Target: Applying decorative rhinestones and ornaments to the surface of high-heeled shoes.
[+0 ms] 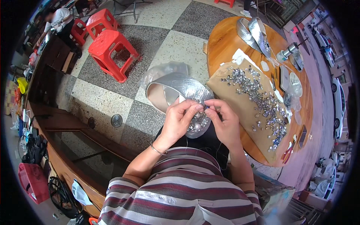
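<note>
A wide, shiny silver band [187, 87] with a pale lining curves in a loop in front of my lap. Its near end carries a cluster of clear stones and pearl-like beads [197, 123]. My left hand [180, 119] pinches the band's edge beside the cluster, thumb against fingers. Close by, my right hand [227, 122] is closed in a pinch, its fingertips nearly meeting the left ones. A tiny dark bluish thing shows between the two hands, too small to name. Translucent plastic [167, 71] lies behind the band.
To the right, a wooden table [221, 33] bears brown paper with many loose shiny stones [258, 93], more silver bands [255, 33], a metal canister [287, 52] and red-handled pliers [288, 153]. Red stools [112, 50] stand ahead left. A wooden cabinet [71, 150] is at left; a person [62, 20] is beyond.
</note>
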Action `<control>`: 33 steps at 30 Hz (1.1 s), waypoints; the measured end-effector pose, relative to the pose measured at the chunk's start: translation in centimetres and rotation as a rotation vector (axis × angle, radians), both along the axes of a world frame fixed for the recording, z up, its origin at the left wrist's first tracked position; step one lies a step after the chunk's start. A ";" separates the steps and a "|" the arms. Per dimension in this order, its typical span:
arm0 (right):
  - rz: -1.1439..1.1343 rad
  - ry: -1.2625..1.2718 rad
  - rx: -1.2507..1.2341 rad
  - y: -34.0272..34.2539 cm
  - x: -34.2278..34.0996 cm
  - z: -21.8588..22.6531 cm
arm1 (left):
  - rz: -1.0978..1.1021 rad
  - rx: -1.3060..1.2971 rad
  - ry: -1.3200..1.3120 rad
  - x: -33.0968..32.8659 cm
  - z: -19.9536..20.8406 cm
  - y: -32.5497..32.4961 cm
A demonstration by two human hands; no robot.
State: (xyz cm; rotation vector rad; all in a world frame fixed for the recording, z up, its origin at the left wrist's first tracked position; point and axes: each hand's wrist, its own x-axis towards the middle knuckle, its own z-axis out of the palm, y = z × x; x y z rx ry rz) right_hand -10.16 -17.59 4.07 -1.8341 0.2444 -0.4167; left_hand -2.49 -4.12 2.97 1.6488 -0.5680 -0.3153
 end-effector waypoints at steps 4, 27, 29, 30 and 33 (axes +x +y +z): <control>0.032 0.023 -0.013 -0.2 -0.2 0.6 | -0.023 0.034 -0.089 0.1 0.3 0.1; -0.161 -0.072 -0.058 0.0 -0.9 -0.6 | -0.068 0.137 -0.446 -0.6 0.8 -0.2; -0.158 -0.064 -0.087 0.1 -0.9 -0.4 | -0.071 0.169 -0.437 -0.7 0.9 -0.1; -0.156 -0.058 -0.114 0.1 -0.9 -0.3 | -0.068 0.168 -0.433 -0.7 0.9 0.0; -0.143 -0.038 -0.144 0.1 -0.7 -0.3 | -0.101 0.164 -0.491 -0.3 0.8 0.2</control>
